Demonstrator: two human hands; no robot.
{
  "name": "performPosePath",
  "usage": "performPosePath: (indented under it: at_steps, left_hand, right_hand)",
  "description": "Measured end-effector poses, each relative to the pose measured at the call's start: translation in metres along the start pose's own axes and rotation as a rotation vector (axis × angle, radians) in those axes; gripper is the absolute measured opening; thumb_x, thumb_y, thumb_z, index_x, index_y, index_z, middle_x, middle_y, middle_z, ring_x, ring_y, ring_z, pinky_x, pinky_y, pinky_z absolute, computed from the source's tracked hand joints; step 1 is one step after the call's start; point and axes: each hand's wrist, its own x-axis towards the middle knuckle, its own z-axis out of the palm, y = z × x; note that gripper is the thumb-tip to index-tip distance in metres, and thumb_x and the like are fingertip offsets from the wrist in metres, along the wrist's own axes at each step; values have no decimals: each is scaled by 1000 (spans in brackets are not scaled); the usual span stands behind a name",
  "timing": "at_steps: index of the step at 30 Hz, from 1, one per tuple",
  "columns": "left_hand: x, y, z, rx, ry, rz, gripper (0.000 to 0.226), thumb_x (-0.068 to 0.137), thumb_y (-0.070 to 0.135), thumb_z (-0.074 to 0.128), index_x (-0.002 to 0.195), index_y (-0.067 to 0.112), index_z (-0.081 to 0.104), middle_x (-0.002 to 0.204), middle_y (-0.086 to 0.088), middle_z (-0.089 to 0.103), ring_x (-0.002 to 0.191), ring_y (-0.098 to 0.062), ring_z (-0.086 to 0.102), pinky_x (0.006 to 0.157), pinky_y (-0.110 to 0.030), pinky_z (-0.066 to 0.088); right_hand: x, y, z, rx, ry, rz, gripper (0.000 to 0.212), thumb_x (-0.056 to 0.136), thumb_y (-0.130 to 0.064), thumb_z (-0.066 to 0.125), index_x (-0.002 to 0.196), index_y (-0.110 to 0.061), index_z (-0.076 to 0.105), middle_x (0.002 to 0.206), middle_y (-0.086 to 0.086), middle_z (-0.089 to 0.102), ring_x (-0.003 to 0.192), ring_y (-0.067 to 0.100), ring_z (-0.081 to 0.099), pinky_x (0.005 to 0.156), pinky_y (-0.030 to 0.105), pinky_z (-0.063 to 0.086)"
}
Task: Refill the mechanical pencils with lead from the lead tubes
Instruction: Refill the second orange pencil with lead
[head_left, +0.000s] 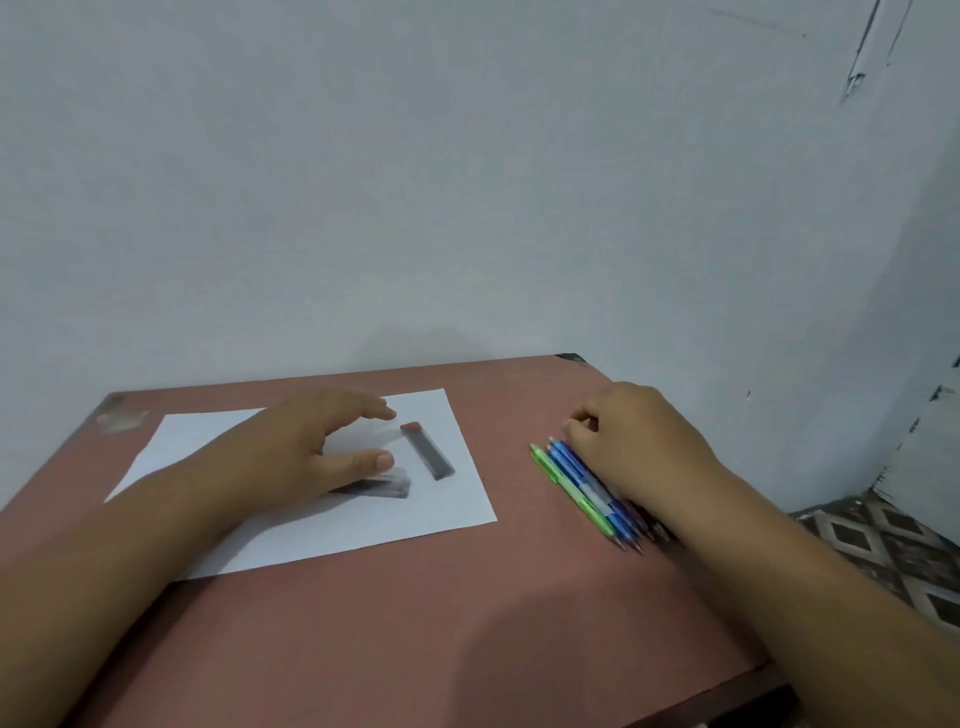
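Two dark lead tubes lie on a white sheet of paper. One lead tube with a reddish cap lies free. The second lead tube lies partly under the thumb of my left hand, whose fingers are spread above it without gripping. To the right, several mechanical pencils, green and blue, lie side by side on the table. My right hand rests over their far ends with fingers curled; whether it grips one is hidden.
The reddish-brown table stands against a pale wall. Its right edge drops to a patterned tiled floor. A scuffed patch marks the far left corner.
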Motion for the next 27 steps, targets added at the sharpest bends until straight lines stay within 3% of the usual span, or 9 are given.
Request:
performPosePath:
  at_steps: [3,6,9,11,13,17,20,24,27]
  left_hand:
    - [-2,-5,-5,13,-2,-45,51,82,75,59,129,60,48,136,37,46,123,12,42,104,-26,41]
    - [-6,-14,-15,-1,25,-113,39,84,62,67,121,55,56,123,34,53,107,16,47,85,-13,39]
    - [-11,-28,-26,-41,57,-149,31,88,53,68,118,50,61,123,32,53,115,8,48,91,-17,37]
    - [-14,-38,-30,-61,61,-173,31,88,55,67,118,49,62,127,30,53,123,4,46,103,-26,38]
    - [-15,-47,-31,-77,69,-206,30,88,58,66,117,51,62,129,29,54,123,2,47,108,-32,39]
    - [-14,-57,-29,-164,127,-275,19,93,47,63,111,49,67,120,25,61,106,10,53,95,-27,43]
    - [-15,-66,-29,-191,92,-312,18,98,49,54,110,52,66,109,23,68,100,1,64,97,-36,51]
    - [-15,-70,-27,-252,78,-360,21,101,47,48,105,48,69,98,19,73,94,-5,69,94,-42,54]
    - [-12,-69,-27,-308,88,-366,24,103,41,47,106,45,70,101,18,73,97,-6,68,97,-41,53]
  right_hand:
    - [10,-28,5,9,-20,-99,33,91,-38,50,86,-15,72,81,0,71,73,17,67,68,42,60]
    - [18,-57,11,22,-17,-196,33,84,-35,43,79,-12,65,74,2,68,67,25,65,61,42,59]
    - [24,-91,15,26,-48,-265,30,89,-26,45,61,-14,44,63,1,44,55,22,40,49,35,35]
    - [30,-114,17,1,-84,-309,32,96,-30,49,70,-19,63,79,-6,53,68,18,54,58,32,47]
    - [37,-133,24,-14,-111,-366,30,99,-34,49,87,-20,73,95,-5,59,82,20,62,72,38,56]
    - [46,-161,40,-7,-158,-484,27,101,-28,47,106,-25,73,113,-5,63,96,22,64,82,42,57]
    - [49,-178,55,37,-199,-537,31,103,-22,48,123,-35,68,126,-8,58,110,20,61,86,37,53]
    - [49,-194,69,13,-224,-690,47,100,-12,53,130,-48,62,116,-8,57,103,19,59,82,38,54]
    - [48,-192,80,11,-195,-744,36,96,-15,59,118,-42,69,102,-8,57,91,20,59,72,36,53]
